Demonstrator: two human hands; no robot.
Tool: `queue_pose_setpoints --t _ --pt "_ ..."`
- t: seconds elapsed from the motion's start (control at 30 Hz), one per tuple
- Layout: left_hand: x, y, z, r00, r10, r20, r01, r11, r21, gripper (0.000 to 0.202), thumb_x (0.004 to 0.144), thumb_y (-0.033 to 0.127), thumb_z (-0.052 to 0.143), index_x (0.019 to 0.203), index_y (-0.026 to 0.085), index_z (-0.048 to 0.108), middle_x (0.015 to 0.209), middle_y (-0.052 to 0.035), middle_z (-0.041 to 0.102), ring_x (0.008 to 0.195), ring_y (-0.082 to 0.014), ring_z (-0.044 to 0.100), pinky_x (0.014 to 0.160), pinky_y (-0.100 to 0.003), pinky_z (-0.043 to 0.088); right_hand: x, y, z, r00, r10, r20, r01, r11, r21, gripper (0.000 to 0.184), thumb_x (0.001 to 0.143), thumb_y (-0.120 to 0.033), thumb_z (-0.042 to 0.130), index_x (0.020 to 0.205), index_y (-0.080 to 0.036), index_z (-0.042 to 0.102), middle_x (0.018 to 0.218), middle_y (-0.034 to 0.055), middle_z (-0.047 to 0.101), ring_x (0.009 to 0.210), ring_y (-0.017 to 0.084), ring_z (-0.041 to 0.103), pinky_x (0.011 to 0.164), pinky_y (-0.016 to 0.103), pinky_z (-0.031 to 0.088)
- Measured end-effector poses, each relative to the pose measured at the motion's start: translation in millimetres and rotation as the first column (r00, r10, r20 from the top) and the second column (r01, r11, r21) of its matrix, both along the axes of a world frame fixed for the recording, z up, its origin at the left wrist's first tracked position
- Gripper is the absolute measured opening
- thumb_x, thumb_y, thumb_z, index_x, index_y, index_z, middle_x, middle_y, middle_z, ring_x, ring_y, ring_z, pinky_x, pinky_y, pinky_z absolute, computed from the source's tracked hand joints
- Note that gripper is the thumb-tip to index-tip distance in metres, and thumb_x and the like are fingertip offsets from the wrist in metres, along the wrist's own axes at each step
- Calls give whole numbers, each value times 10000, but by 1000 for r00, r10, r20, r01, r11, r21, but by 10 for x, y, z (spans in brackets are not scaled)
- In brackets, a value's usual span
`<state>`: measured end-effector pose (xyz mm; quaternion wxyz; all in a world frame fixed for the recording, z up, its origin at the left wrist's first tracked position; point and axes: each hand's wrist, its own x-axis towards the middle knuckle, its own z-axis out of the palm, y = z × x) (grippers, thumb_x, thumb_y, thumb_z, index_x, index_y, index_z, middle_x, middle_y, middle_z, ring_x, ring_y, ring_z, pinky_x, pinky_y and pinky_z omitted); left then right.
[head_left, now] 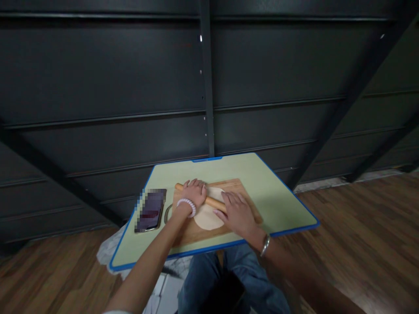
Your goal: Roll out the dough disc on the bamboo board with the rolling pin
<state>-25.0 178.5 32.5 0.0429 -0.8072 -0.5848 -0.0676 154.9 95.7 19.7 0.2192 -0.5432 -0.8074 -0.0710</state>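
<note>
A light wooden rolling pin lies slantwise across a flat, pale round sheet of dough. Over its left part, my left hand is closed, leaving the tip sticking out beyond the fingers. My right hand rests on the other end, fingers laid across it and thumb on the near side; that end is hidden under the palm. Beneath the dough is a wooden cutting board, partly covered by both hands.
The board sits on a pale green tabletop with a blue rim. A phone lies at the left, beside a dark ring-shaped loop. Behind the table rises a dark panelled wall. My knees are under the near edge.
</note>
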Motion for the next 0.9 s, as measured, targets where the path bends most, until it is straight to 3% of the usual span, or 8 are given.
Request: queue_pose_setpoints --t 0.27,0.43,0.67,0.9 --pt "141 180 59 999 26 -33 -29 995 -99 447 945 322 227 1030 177 640 1078 -113 660 1040 -245 576 892 -409 421 229 378 78 992 121 21 -120 991 -65 578 808 -541 601 1212 -133 538 1216 156 588 1170 275 491 1032 425 322" --pt "180 256 43 999 26 -26 -29 993 -112 469 946 354 202 1019 184 633 1093 -99 653 1060 -239 568 874 -390 435 323 597 80 966 255 31 -250 962 -112 555 840 -531 571 1259 -171 516 1247 116 582 1197 244 472 1045 397 293" --pt "202 303 15 999 16 -32 -19 995 -103 452 932 354 219 975 164 627 1036 -112 663 1021 -263 582 897 -450 406 433 829 145 900 420 121 -394 899 -192 569 884 -542 493 1317 -173 471 1270 121 567 1179 231 489 1000 380 313" --pt "228 380 2 1000 16 -23 -19 991 -136 460 929 338 213 1002 154 629 1079 -120 652 1055 -243 572 857 -381 451 490 1102 213 820 521 238 -482 852 -205 554 895 -571 443 1284 -182 513 1164 112 613 1030 223 557 910 365 358"
